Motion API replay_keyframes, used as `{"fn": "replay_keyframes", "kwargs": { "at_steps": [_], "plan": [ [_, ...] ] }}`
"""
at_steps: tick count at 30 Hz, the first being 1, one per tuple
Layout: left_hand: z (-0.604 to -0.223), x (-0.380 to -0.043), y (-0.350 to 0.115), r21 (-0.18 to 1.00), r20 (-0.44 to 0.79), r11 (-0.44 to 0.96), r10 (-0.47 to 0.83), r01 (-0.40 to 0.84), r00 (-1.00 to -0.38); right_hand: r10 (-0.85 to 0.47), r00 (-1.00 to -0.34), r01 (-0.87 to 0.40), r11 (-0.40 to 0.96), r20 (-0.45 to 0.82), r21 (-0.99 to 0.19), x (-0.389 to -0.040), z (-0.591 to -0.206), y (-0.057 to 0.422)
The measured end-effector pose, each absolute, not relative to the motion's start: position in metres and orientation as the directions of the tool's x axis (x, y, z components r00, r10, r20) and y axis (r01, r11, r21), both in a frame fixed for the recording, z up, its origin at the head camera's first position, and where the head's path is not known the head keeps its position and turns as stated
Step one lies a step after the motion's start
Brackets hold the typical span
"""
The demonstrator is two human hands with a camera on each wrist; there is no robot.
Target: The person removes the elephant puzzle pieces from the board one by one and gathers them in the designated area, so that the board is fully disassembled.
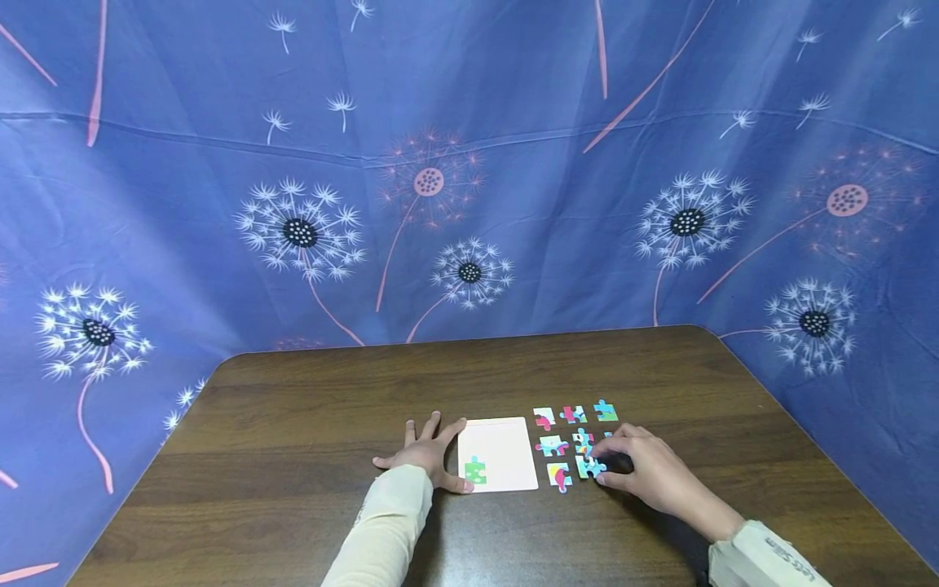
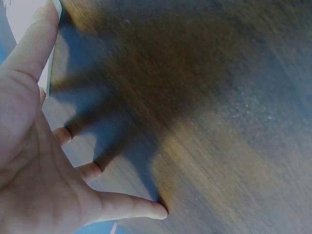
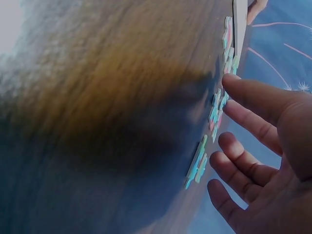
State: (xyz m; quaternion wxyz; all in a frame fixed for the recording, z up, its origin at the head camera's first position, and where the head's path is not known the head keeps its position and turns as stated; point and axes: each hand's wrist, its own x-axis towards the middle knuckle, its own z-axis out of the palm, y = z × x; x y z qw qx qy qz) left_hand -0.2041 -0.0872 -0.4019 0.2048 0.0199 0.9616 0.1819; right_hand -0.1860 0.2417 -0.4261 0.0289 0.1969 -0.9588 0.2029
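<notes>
A pale square puzzle board (image 1: 502, 448) lies on the table, with one green puzzle piece (image 1: 475, 470) in its near left corner. My left hand (image 1: 424, 458) is spread at the board's left side, thumb and index finger resting on its edge; the left wrist view shows the thumb (image 2: 36, 39) on the board. To the right of the board, my right hand (image 1: 656, 473) pinches a blue and white puzzle piece (image 1: 587, 467) between thumb and index finger, low against the table. In the right wrist view the other fingers (image 3: 231, 170) are loosely bent.
Several loose puzzle pieces (image 1: 552, 446) lie in rough rows between the board and my right hand, one partly hidden by it. The brown wooden table (image 1: 308, 424) reaches back to a blue dandelion-print cloth (image 1: 543, 204).
</notes>
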Motion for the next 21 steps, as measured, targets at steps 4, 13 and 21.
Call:
{"fn": "replay_keyframes", "kwargs": {
  "at_steps": [4,13,21],
  "plan": [
    [-0.402,-0.204,-0.087,0.357,-0.386,0.933,0.114,-0.034,-0.916,-0.371,-0.917,-0.399,0.843,0.148,-0.359,-0.185,-0.427,0.244],
    [-0.407,-0.206,-0.088,0.362,-0.386,0.931,0.112,-0.039,-0.916,-0.379,-0.91,-0.414,0.846,0.168,-0.336,-0.182,-0.431,0.246],
    [-0.412,-0.207,-0.088,0.367,-0.385,0.929,0.11,-0.043,-0.917,-0.382,-0.914,-0.405,0.845,0.137,-0.349,-0.184,-0.433,0.247]
  ]
}}
